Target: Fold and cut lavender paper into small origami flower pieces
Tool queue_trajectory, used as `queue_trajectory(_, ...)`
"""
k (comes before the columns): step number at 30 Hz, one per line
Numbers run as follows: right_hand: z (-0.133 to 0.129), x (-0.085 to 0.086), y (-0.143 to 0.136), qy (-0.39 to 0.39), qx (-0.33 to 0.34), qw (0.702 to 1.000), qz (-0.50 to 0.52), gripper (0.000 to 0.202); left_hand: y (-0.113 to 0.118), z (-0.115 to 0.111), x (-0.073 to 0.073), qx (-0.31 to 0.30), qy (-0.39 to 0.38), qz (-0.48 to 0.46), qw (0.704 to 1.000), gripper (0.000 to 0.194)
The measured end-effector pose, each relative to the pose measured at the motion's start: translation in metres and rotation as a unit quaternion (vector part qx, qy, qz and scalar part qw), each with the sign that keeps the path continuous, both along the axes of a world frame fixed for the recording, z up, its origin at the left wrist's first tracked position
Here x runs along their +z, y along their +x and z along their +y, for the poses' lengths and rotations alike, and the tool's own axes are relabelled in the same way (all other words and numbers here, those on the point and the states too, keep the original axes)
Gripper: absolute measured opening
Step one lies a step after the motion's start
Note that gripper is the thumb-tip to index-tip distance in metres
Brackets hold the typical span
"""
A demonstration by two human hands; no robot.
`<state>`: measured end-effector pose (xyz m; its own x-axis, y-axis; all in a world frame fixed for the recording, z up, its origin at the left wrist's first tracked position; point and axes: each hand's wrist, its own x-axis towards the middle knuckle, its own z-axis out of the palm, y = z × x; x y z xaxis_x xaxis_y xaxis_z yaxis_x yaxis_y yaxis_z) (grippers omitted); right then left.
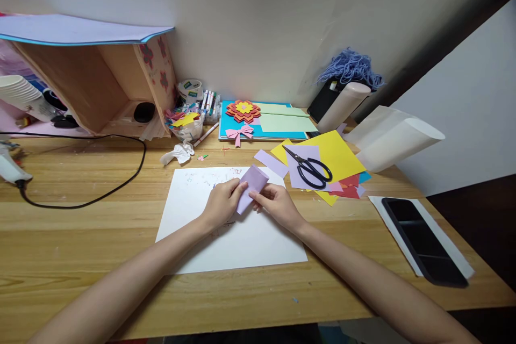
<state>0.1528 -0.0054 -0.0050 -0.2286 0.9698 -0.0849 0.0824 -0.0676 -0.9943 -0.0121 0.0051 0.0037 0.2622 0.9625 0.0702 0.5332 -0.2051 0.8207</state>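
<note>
A folded piece of purple paper (253, 183) is held tilted between both hands, over a large white sheet (193, 247) on the wooden table. My left hand (221, 201) pinches its left edge, thumb on top. From the right, my right hand (280, 205) grips it, thumb on the near face and fingers partly hidden behind. Black-handled scissors (310, 167) lie on coloured paper just beyond my right hand. Farther back, an orange, red and yellow paper flower (243, 111) and a pink paper bow (239, 133) rest on a blue board (278, 131).
A phone (423, 239) lies at the right. Rolled white paper (399, 142) stands behind yellow sheets (341, 156). At the back left are an open box (155, 75), a tub of scraps (189, 128) and crumpled tissue (178, 153). A black cable (116, 196) loops across the left side.
</note>
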Motion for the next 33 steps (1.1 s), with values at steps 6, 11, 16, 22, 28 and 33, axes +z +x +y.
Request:
queue_trajectory(6,0.003,-0.002,0.002,-0.004,-0.001,1.0,0.002,0.049,0.001,0.0,0.0,0.005,0.009,0.024,1.0,0.039)
queue_trajectory(11,0.007,-0.002,0.005,-0.005,-0.026,1.0,0.004,0.039,0.0,0.001,0.0,0.002,0.01,0.031,0.999,0.038)
queue_trajectory(16,0.009,-0.001,0.008,-0.008,-0.028,1.0,0.008,0.045,0.0,0.002,-0.001,-0.005,0.008,0.042,0.999,0.039)
queue_trajectory(22,0.011,0.002,0.01,-0.011,-0.023,0.999,0.025,0.044,-0.001,0.003,-0.002,-0.003,0.003,0.039,0.999,0.04)
queue_trajectory(28,0.016,0.005,0.018,-0.036,0.071,0.997,0.01,0.031,-0.001,0.002,-0.002,-0.004,0.003,0.036,0.999,0.04)
queue_trajectory(33,0.017,0.0,0.021,-0.057,0.082,0.995,0.006,0.029,-0.001,0.002,-0.001,-0.013,0.005,0.042,0.999,0.041)
